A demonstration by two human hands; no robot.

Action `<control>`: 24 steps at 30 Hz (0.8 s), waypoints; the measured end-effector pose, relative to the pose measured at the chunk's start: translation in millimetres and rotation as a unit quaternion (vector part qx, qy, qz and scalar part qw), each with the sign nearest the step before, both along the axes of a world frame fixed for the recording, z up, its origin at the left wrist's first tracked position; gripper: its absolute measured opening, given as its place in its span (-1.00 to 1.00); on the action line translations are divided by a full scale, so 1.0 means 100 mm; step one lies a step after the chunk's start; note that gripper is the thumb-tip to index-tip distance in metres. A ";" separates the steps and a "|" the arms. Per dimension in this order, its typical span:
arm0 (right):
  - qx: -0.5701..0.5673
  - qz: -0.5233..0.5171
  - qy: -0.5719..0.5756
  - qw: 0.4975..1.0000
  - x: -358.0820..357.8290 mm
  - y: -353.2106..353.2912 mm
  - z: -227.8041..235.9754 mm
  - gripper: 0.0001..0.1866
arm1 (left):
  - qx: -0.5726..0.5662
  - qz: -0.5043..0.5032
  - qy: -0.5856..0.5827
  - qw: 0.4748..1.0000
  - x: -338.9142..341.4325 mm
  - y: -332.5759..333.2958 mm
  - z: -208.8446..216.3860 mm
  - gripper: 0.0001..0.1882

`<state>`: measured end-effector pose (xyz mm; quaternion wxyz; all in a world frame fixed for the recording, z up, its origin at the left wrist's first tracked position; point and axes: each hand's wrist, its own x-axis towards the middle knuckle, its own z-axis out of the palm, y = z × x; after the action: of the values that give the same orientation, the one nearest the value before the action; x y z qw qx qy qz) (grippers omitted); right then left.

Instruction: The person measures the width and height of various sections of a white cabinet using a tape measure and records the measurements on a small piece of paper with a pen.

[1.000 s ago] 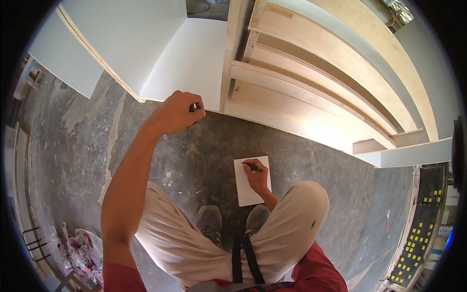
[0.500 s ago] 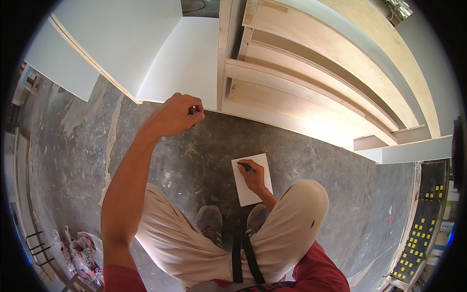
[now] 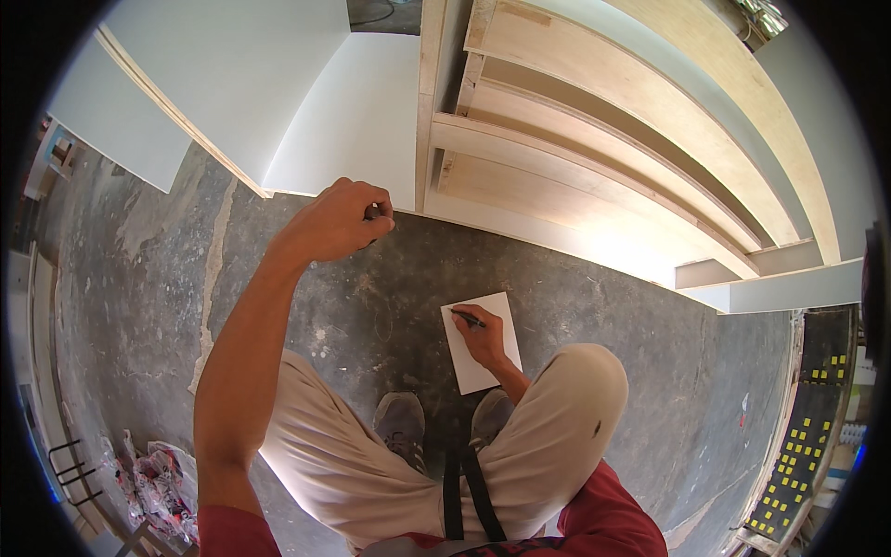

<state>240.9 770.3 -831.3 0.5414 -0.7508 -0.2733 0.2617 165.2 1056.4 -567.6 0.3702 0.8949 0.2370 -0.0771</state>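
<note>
on a scuffed grey concrete floor [image 3: 390,274], a person in pale trousers [image 3: 343,455] and a dark red shirt [image 3: 608,520] crouches, knees apart, over a white sheet [image 3: 473,371]. the sheet lies flat and slightly askew, just ahead of the right one of two grey shoes [image 3: 401,418], partly covered from view by the right hand [image 3: 487,336]. that hand grasps a dark pen [image 3: 471,318] between thumb and fingers, one end aimed toward the sheet's upper left; whether the tip meets the surface is too small to tell. the left hand [image 3: 339,220], at the end of a bare arm reaching forward past the left knee, hangs ahead of the sheet and to its left, fingers curled inward. something dark shows inside the curl, but what it is, and whether the fingers grip it, cannot be told.

beyond the left hand is a white panel [image 3: 371,111], near the knuckles; touching or apart cannot be made out. to its right, pale wooden boards [image 3: 575,139] run in rows. two black straps [image 3: 452,501] hang between the thighs. at lower left lies a crumpled heap of clear plastic [image 3: 160,483] with red in it; at far right runs a black strip [image 3: 772,492] bearing yellow squares.
</note>
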 end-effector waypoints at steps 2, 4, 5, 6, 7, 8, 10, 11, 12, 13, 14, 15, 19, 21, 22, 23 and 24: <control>-0.005 0.004 0.000 1.000 0.01 0.00 0.01 -0.83 | 0.008 -0.001 -0.002 1.000 -0.01 0.00 -0.01 -0.77; -0.015 0.013 0.001 1.000 0.03 -0.01 0.02 -0.83 | 0.010 -0.001 -0.006 1.000 -0.01 0.00 -0.01 -0.78; -0.015 0.013 0.004 1.000 0.03 -0.01 0.01 -0.83 | 0.011 -0.001 -0.008 1.000 -0.01 0.00 -0.01 -0.78; -0.014 0.013 0.007 1.000 0.03 -0.01 0.01 -0.83 | 0.010 0.000 -0.006 1.000 -0.01 -0.01 0.00 -0.78; -0.013 0.013 0.010 1.000 0.03 -0.01 0.01 -0.83 | 0.009 0.000 -0.005 1.000 -0.01 -0.01 0.01 -0.78; -0.011 0.006 0.006 1.000 0.03 -0.01 0.01 -0.83 | 0.007 0.000 -0.004 1.000 0.00 -0.02 0.01 -0.78; -0.007 -0.008 -0.002 1.000 0.02 0.00 0.02 -0.82 | 0.005 -0.003 -0.001 1.000 0.00 -0.02 0.01 -0.78; -0.012 -0.005 0.004 1.000 0.02 0.00 0.02 -0.82 | 0.004 -0.005 0.000 1.000 0.00 -0.02 0.01 -0.78; -0.018 -0.002 0.010 1.000 0.02 -0.01 0.03 -0.82 | 0.002 -0.005 -0.004 1.000 0.00 -0.01 0.00 -0.79; -0.024 0.001 0.016 1.000 0.02 -0.02 0.03 -0.82 | -0.002 -0.005 -0.009 1.000 0.00 -0.01 -0.02 -0.80; -0.020 0.000 0.017 1.000 0.02 -0.02 0.03 -0.82 | -0.005 -0.005 -0.014 1.000 0.00 -0.01 -0.03 -0.80; -0.016 -0.002 0.017 1.000 0.01 0.00 0.03 -0.83 | -0.007 -0.003 -0.007 1.000 -0.01 -0.01 -0.02 -0.80; -0.010 -0.011 0.025 1.000 0.02 -0.03 0.03 -0.84 | -0.010 -0.004 -0.004 1.000 0.00 0.00 -0.02 -0.81; -0.001 -0.006 0.017 1.000 0.02 -0.02 0.01 -0.84 | -0.006 -0.006 -0.007 1.000 0.00 0.00 -0.01 -0.81; 0.002 -0.004 0.012 1.000 0.02 -0.02 0.00 -0.84 | -0.004 -0.006 -0.007 1.000 0.01 -0.01 -0.01 -0.81; 0.002 -0.003 0.010 1.000 0.03 -0.03 0.00 -0.84 | -0.002 -0.006 -0.006 1.000 0.01 -0.01 0.00 -0.81; 0.002 -0.002 0.008 1.000 0.03 -0.03 -0.01 -0.84 | -0.005 -0.003 -0.001 1.000 0.01 -0.01 0.01 -0.81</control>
<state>243.5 767.3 -832.2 0.5455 -0.7483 -0.2674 0.2663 166.5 1055.0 -567.1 0.3752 0.8936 0.2338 -0.0781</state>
